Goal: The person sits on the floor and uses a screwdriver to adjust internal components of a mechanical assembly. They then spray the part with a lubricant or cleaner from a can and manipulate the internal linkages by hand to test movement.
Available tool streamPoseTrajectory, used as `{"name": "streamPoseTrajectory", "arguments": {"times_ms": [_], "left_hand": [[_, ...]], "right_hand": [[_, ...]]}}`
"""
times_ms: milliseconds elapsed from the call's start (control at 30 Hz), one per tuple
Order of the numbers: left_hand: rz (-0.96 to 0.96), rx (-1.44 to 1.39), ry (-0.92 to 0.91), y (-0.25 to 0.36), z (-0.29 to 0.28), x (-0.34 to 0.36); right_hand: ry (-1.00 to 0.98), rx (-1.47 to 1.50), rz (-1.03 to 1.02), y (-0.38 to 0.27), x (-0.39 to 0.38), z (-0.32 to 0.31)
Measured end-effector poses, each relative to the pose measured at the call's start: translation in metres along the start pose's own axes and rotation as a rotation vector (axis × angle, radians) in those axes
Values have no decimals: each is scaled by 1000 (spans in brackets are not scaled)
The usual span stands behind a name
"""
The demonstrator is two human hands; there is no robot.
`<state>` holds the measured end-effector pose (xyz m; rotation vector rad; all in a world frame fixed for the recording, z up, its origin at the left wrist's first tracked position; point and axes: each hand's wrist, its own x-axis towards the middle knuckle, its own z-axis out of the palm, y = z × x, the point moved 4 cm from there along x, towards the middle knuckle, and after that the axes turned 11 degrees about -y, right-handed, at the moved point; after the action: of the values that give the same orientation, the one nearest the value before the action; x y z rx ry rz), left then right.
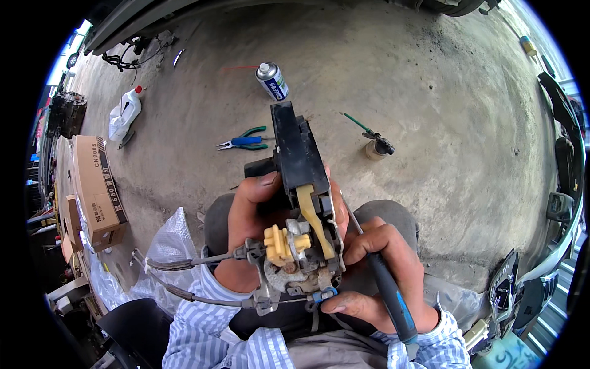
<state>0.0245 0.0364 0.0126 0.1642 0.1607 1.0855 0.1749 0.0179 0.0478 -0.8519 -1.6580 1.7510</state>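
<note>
Latch (311, 215) at near side, left hand (247, 206) clamped on its left flank, apparently for steadiness, right hand (393, 261) gripping screwdriver (391, 296), seemingly leaving thumb (353, 302) for blue clip (323, 296)

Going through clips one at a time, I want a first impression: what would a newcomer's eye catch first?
The bulky black mechanism with yellow pieces dominates the middle, held in the left hand. Just right of it, a dark-handled screwdriver in the right hand draws the eye. Beyond, a spray can stands on the floor.
</note>
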Motion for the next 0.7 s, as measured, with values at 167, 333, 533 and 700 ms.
{"name": "streamPoseTrajectory", "arguments": {"times_ms": [167,333,533,700], "left_hand": [[2,25,28,10,-12,-3],[-49,40,28,16,-20,-4],[-52,141,140,20,-25,-5],[-41,69,135,22,-24,-4]], "right_hand": [[-69,21,150,-4,21,3],[-103,-9,213,-2,32,1],[-57,-94,189,4,36,3],[-51,-143,151,4,41,5]]}}
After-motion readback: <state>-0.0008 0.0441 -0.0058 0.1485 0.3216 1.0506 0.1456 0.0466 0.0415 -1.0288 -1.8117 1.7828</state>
